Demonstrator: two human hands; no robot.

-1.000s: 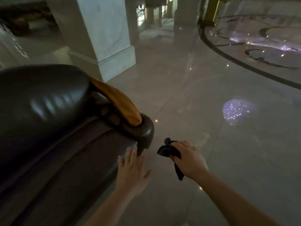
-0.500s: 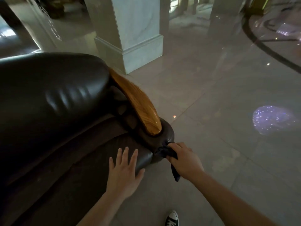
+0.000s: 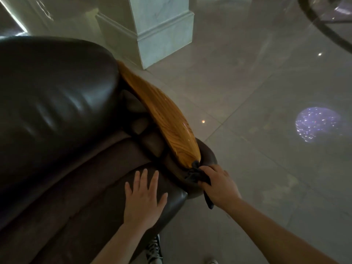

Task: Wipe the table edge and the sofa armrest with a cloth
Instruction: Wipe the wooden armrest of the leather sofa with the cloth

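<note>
A dark brown leather sofa (image 3: 57,111) fills the left of the view. Its armrest (image 3: 207,155) carries a curved glossy wooden top (image 3: 167,121) that runs down to a rounded leather front. My right hand (image 3: 219,185) grips a dark cloth (image 3: 194,174) and presses it against the lower tip of the wooden top on the armrest's front. A tail of the cloth hangs below that hand. My left hand (image 3: 144,199) lies flat with fingers spread on the front edge of the seat cushion, just left of the armrest.
A white marble pillar base (image 3: 162,35) stands behind the armrest. Polished stone floor (image 3: 266,92) spreads to the right, with a purple speckled light patch (image 3: 316,126) on it. My sneaker (image 3: 154,250) shows below the sofa's front corner.
My right hand moved the cloth from the air beside the armrest onto its front end. My left hand came to rest flat on the seat cushion. The view shifted closer to the sofa.
</note>
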